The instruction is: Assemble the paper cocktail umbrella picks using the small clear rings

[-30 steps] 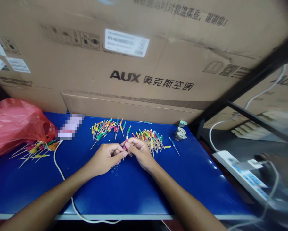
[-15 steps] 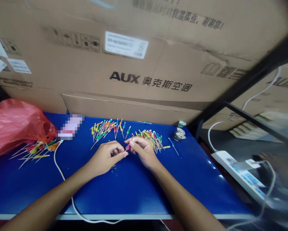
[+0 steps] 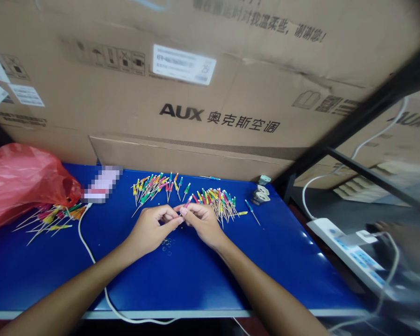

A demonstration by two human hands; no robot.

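One pink paper umbrella [image 3: 188,202], pinched in left hand [image 3: 153,228] and right hand [image 3: 205,225], left of umbrella heap [image 3: 221,201].

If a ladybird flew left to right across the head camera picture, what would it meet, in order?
Crinkly red plastic bag, blurred-out pale pink rectangle, bare left hand, bare right hand pinching a folded pink paper umbrella, folded blue paper umbrella lying alone, long white plastic power strip.
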